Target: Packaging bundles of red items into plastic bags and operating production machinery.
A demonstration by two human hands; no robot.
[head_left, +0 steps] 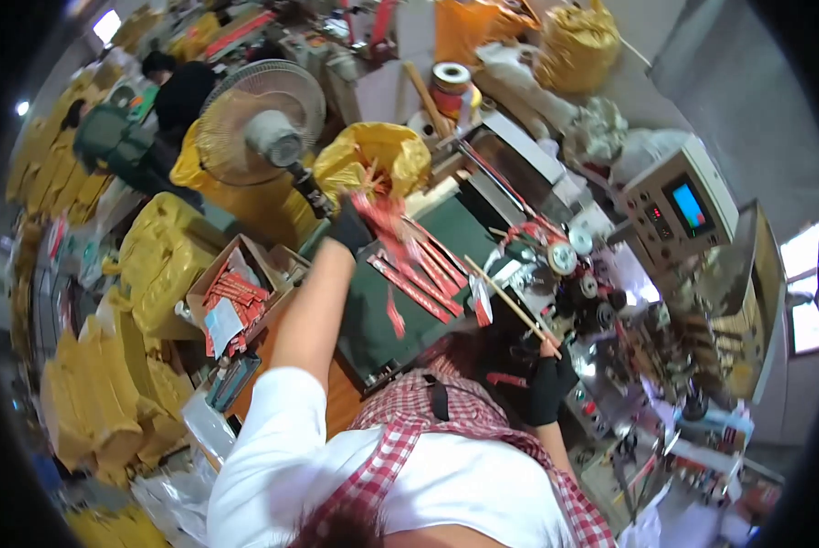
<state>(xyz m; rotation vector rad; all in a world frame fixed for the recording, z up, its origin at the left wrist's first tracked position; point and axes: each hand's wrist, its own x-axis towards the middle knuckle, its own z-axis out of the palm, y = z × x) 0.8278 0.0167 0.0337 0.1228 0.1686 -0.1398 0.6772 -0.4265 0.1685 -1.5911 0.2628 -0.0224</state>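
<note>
Gripping wooden sticks [510, 303] near one end, the right hand [554, 388] leaves their length free, presumably for control, while the blurred left hand [350, 228], grasp indeterminable, is by red packets [411, 289] lying on the green tabletop [359, 320], seemingly for easy reach.

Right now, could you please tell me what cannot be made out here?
Head view: fingers of the left hand, blurred beside red packets.
Head view: how many wooden sticks the right hand holds, too small to tell.
Head view: bottom of the open yellow bag, hidden by its front side.
</note>
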